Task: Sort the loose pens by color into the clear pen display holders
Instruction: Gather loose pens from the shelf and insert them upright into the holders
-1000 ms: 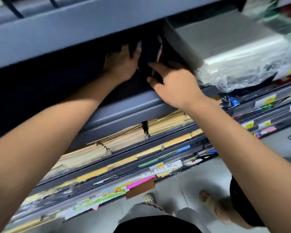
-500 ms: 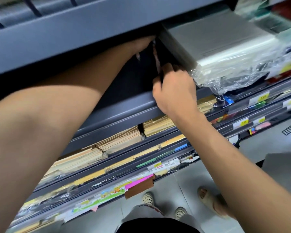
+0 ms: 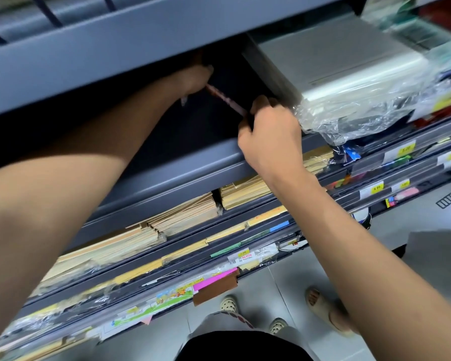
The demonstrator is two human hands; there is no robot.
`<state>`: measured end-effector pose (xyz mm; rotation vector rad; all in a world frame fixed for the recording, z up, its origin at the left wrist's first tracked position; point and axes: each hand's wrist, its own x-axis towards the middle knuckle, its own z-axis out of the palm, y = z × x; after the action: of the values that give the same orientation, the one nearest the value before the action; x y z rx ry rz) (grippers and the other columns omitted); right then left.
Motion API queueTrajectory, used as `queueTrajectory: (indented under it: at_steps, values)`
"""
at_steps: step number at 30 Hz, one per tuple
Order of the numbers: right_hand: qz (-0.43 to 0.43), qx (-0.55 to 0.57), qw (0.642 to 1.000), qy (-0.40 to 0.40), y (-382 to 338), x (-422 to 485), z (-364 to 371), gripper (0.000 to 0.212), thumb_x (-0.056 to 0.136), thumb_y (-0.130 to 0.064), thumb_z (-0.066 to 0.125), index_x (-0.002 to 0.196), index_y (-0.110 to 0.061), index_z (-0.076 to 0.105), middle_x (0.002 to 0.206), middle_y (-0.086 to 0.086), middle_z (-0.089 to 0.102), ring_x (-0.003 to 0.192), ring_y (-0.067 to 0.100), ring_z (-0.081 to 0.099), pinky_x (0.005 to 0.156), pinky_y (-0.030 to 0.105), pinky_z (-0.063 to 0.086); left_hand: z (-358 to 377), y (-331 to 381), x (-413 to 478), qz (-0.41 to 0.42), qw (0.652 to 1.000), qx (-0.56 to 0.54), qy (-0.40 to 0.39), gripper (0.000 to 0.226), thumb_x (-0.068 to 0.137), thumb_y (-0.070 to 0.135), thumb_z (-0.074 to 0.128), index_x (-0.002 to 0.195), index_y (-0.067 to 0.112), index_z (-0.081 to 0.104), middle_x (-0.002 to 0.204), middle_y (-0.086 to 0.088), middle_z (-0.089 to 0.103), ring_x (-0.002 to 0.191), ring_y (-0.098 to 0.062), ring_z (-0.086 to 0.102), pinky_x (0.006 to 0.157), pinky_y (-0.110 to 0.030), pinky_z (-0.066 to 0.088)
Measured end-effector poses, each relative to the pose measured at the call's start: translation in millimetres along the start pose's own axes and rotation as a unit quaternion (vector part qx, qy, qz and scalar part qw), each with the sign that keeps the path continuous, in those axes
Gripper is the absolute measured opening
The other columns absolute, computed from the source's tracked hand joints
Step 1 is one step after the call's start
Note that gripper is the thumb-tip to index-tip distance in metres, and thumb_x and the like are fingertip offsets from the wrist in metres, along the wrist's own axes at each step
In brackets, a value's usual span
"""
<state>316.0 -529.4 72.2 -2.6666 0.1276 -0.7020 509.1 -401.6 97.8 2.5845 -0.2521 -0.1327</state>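
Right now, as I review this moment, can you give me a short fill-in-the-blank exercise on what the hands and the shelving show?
1. The slim pink pen is gripped at its ends by ____ hands, the left hand and the right hand.
2. The grey box beside the right hand is wrapped in clear ____ film.
3. The stacks of tan paper envelopes sit on the level ____ the hands.

Missing words: both; plastic; below.

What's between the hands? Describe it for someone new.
Look into the dark recess under the top grey shelf, left of the plastic-wrapped grey box. A slim pinkish stick slants between the left hand and the right hand, each gripping one end. It is the only pink thing in that black gap.
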Motion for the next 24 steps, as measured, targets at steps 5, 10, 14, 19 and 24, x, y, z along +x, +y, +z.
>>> queueTrajectory:
  at_steps: [5, 10, 14, 19, 24]
  values:
    - [-0.003, 0.000, 1.000, 0.020, -0.4, 0.0, 1.1, 0.020, 0.087, -0.024, 0.053, 0.099, -0.008, 0.052, 0.085, 0.017, 0.062, 0.080, 0.037, 0.059, 0.062, 0.031, 0.031, -19.5, -36.6, -62.3, 0.067, 0.997, 0.024, 0.034, 0.052, 0.100, 0.019, 0.046, 0.151, 0.023, 0.038, 0.153, -0.005, 0.044, 0.138, -0.024, 0.043, 0.100, -0.016, 0.029]
    - [-0.012, -0.018, 0.999, 0.027, 0.6, 0.4, 3.4, 0.023, 0.087, -0.025, 0.052, 0.101, -0.007, 0.052, 0.084, 0.018, 0.062, 0.078, 0.037, 0.059, 0.060, 0.031, 0.030, -32.3, -59.8, -119.9, 0.169, 0.983, 0.073, 0.024, 0.053, 0.096, 0.001, 0.053, 0.147, 0.008, 0.043, 0.154, -0.010, 0.040, 0.148, -0.025, 0.027, 0.121, -0.024, 0.013]
    - [-0.011, -0.023, 1.000, 0.016, 1.5, 0.6, 3.8, 0.024, 0.088, -0.026, 0.052, 0.103, -0.008, 0.051, 0.089, 0.018, 0.062, 0.082, 0.038, 0.059, 0.062, 0.032, 0.032, -39.6, -65.0, -159.9, 0.203, 0.973, 0.083, 0.073, 0.036, 0.090, 0.006, 0.064, 0.126, 0.003, 0.065, 0.135, -0.014, 0.060, 0.139, -0.030, 0.043, 0.118, -0.035, 0.029]
    - [-0.019, -0.044, 0.999, 0.009, 0.5, -0.2, 3.4, 0.024, 0.089, -0.027, 0.050, 0.103, -0.007, 0.050, 0.087, 0.019, 0.062, 0.081, 0.038, 0.058, 0.062, 0.032, 0.032, -29.3, -71.0, -189.8, 0.043, 0.979, 0.118, 0.159, 0.063, 0.086, 0.045, 0.067, 0.136, 0.010, 0.051, 0.136, -0.018, 0.054, 0.126, -0.039, 0.048, 0.107, -0.044, 0.040]
    - [-0.014, -0.046, 0.999, 0.013, -0.9, 0.2, 4.0, 0.026, 0.089, -0.026, 0.050, 0.105, -0.006, 0.050, 0.090, 0.021, 0.062, 0.082, 0.039, 0.058, 0.063, 0.032, 0.032, -26.9, -74.4, -180.7, 0.023, 0.994, 0.068, 0.087, 0.082, 0.087, 0.058, 0.063, 0.149, 0.013, 0.034, 0.150, -0.011, 0.045, 0.137, -0.031, 0.041, 0.112, -0.034, 0.031]
